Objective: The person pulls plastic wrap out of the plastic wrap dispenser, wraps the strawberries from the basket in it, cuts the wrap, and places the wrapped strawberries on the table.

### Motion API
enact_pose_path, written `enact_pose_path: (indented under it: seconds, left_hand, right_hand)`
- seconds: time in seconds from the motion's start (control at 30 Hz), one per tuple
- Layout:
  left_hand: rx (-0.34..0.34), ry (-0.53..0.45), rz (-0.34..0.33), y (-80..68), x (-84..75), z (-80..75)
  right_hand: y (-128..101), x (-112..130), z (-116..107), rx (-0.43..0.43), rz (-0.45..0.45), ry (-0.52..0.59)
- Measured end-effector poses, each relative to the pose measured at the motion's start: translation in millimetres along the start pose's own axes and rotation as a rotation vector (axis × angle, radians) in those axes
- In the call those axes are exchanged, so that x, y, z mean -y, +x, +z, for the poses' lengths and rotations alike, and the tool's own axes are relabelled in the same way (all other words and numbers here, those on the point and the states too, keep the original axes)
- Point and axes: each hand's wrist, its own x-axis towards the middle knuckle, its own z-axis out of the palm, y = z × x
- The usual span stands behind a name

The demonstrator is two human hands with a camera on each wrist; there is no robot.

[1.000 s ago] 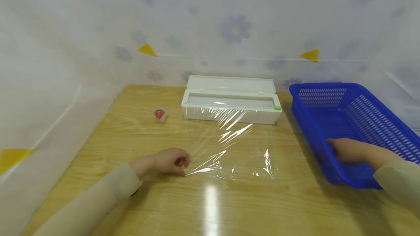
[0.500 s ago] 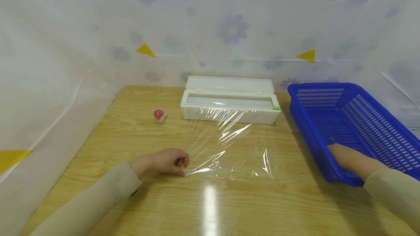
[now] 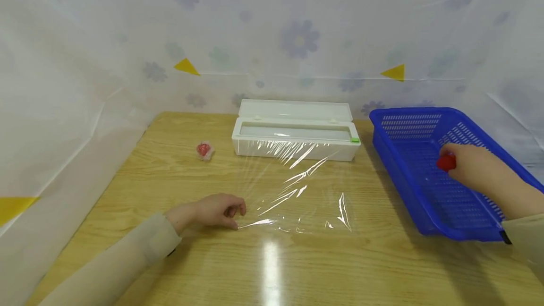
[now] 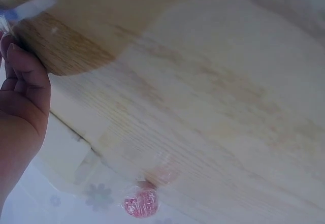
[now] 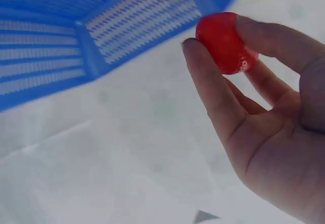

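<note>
Cling film point(image 3: 293, 192) stretches from the white dispenser box point(image 3: 293, 150) over the wooden table, its free edge toward me. My left hand point(image 3: 218, 209) pinches the film's near left corner between thumb and finger; the left wrist view shows the curled left hand at the left edge. Above the blue basket point(image 3: 395, 174), my right hand point(image 3: 480, 166) holds a small, smooth, rounded red thing point(image 5: 223, 43) between thumb and fingers. In the right wrist view it looks shiny, with a small pale mark low on one side.
A red piece wrapped in clear film point(image 3: 204, 150) lies left of the dispenser. The dispenser's lid point(image 3: 295, 109) stands raised at the back, and a green slider point(image 3: 354, 140) sits on its right end. A flowered sheet point(image 3: 263, 37) hangs behind the table point(image 3: 170, 174).
My right hand has come up from the bottom of the basket, now with the red thing in its fingers. The left hand has stayed at the film's corner.
</note>
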Motion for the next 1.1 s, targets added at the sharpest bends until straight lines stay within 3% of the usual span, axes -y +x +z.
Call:
enact_pose_path:
  seconds: [0.23, 0.47, 0.67, 0.93, 1.1]
  left_hand:
    - [-0.007, 0.002, 0.012, 1.1, 0.0, 1.0]
    - [-0.009, 0.001, -0.017, 2.2, 1.2, 2.3]
    - [-0.024, 0.001, 0.002, -0.2, 2.4, 1.9]
    - [-0.016, 0.017, -0.004, -1.7, 1.9, 0.8]
    - [-0.005, 0.013, -0.019, -0.7, -1.1, -0.7]
  right_hand:
    - [-5, 52, -22, -0.177, -0.058, 0.011]
    - [-5, 124, -14, -0.226, -0.194, 0.11]
    - [10, 175, 11, -0.236, -0.369, 0.166]
    - [44, 211, 58, -0.192, -0.521, 0.16]
    - [60, 227, 83, -0.115, -0.515, 0.218]
